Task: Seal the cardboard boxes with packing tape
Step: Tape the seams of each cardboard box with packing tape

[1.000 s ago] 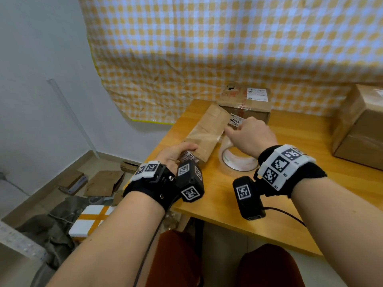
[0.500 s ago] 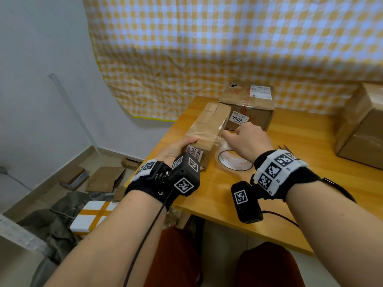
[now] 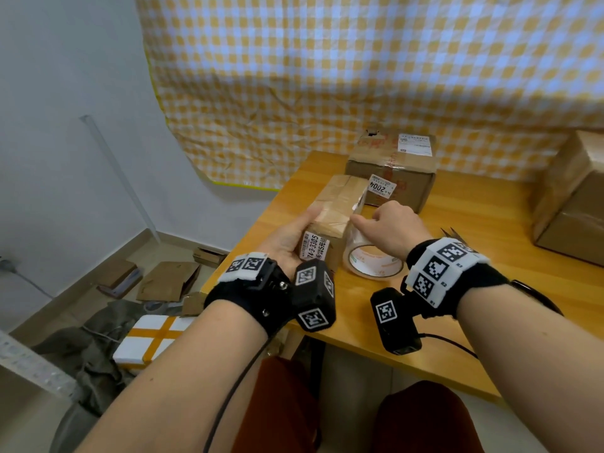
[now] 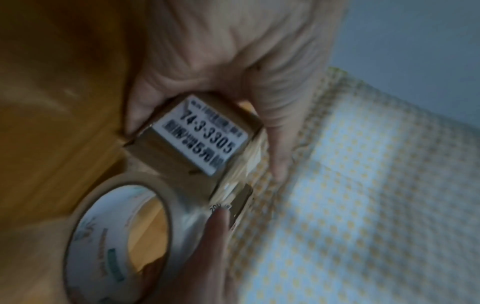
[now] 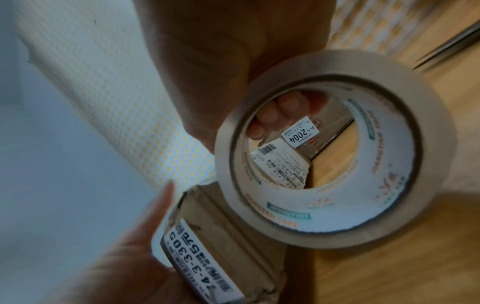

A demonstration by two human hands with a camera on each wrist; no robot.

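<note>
A long narrow cardboard box [image 3: 340, 204] lies on the wooden table [image 3: 474, 322] near its left edge. My left hand [image 3: 294, 235] grips its near end, thumb on top, beside the "74-3-3305" label [image 4: 205, 137]. My right hand [image 3: 392, 223] holds the clear packing tape roll [image 3: 376, 271] tilted against the box's right side. In the right wrist view its fingers [image 5: 275, 115] curl round the roll's far side. The thumb [image 3: 356, 220] reaches onto the box's top right edge, where a shiny strip of tape shows.
A taped box with a "2004" sticker [image 3: 395, 171] stands just behind the narrow one. A large brown box [image 3: 575, 197] sits at the right. The checked cloth [image 3: 359, 76] hangs at the back. Cardboard scraps [image 3: 166, 282] and a white foam box [image 3: 153, 338] lie on the floor, left.
The narrow box's far end has come down from a tilt and lies flatter. My right hand has brought the roll up against the box's side, thumb now on its top edge.
</note>
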